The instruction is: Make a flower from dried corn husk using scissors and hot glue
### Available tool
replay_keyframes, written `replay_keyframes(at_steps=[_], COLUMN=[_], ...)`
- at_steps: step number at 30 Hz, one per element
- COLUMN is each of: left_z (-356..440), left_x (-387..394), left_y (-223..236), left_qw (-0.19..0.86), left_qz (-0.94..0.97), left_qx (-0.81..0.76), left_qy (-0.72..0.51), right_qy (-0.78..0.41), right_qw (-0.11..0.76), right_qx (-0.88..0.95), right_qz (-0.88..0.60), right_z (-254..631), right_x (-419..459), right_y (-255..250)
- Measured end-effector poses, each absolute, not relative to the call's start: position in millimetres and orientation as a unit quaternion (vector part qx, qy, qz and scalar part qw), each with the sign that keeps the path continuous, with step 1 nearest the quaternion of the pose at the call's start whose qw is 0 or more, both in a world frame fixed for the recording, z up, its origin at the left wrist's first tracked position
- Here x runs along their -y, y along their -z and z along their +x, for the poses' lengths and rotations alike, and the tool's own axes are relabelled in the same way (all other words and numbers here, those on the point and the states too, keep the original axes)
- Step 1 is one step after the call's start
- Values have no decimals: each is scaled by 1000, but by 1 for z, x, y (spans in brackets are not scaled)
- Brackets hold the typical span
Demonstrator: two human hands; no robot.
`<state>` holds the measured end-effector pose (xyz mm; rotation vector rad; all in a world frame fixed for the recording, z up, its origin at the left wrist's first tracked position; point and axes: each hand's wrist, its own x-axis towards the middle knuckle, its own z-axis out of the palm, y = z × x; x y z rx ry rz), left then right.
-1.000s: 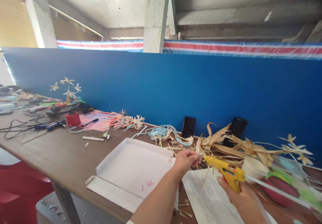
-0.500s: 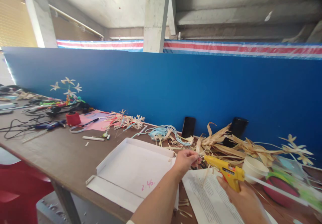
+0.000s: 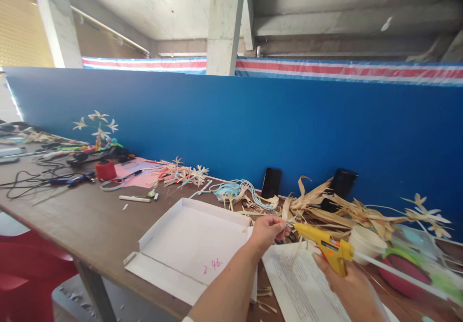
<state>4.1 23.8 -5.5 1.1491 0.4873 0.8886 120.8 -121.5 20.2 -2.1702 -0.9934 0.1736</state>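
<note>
My right hand (image 3: 343, 283) grips a yellow hot glue gun (image 3: 327, 245), with a white glue stick (image 3: 401, 274) sticking out of its back. The nozzle points left at my left hand (image 3: 269, 233), a short gap away. Thumb and forefinger of the left hand are pinched together; whatever is between them is too small to make out. Below the nozzle, a thin pale strip (image 3: 297, 253) slants over a printed sheet (image 3: 289, 278). Dry husk strips (image 3: 314, 206) lie heaped just behind both hands.
A shallow white box (image 3: 202, 235) lies left of my left arm. A paper cup (image 3: 367, 239) and a pink round container (image 3: 405, 274) stand at the right. Two phones (image 3: 271, 182) lean against the blue partition (image 3: 224, 129). Husk flowers (image 3: 195, 173) and blue cord (image 3: 249, 187) lie along the back.
The glue gun has shifted very slightly to the right. My left hand keeps its pinch in the same place.
</note>
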Motion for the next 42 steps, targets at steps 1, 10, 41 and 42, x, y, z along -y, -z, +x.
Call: replay_keyframes(at_steps=[1, 10, 41, 42], left_z=[4, 6, 5, 5], left_x=[-24, -27, -24, -24], left_y=[5, 11, 6, 6], left_qw=[720, 717, 725, 726], left_qz=[521, 522, 506, 506], left_qx=[-220, -206, -222, -222], left_qy=[-402, -415, -410, -410], right_qy=[-70, -56, -73, -68], right_qw=[359, 363, 360, 363], right_qx=[390, 386, 385, 387], right_qz=[-845, -846, -847, -845], right_z=[121, 119, 112, 112], right_x=[121, 121, 123, 123], right_y=[-20, -19, -26, -26])
